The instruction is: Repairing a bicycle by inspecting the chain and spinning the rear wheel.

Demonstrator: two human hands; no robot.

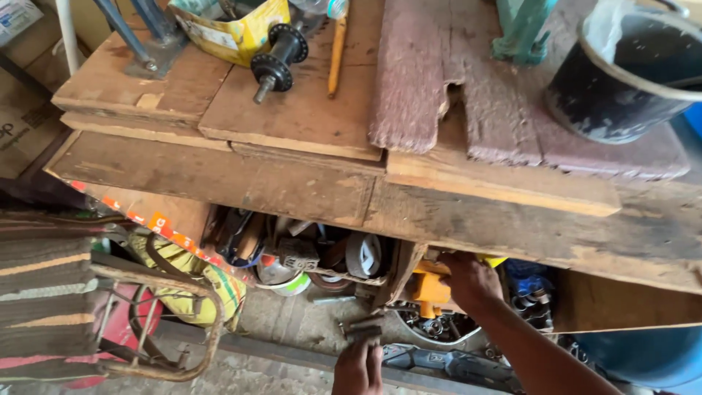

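Under the workbench edge (468,234), the right hand (468,278) closes on an orange tool (428,287) at its nine o'clock, tightly crowded. The left hand (358,366) pinches a dark metal piece (363,330) at twelve o'clock, over open floor.

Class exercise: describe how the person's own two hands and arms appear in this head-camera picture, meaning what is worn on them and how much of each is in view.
Both hands are bare, without gloves. The right hand leads into a long bare forearm with no sleeve, watch or band visible. Only the left hand shows at the bottom edge; its wrist is cut off. No rings can be made out.
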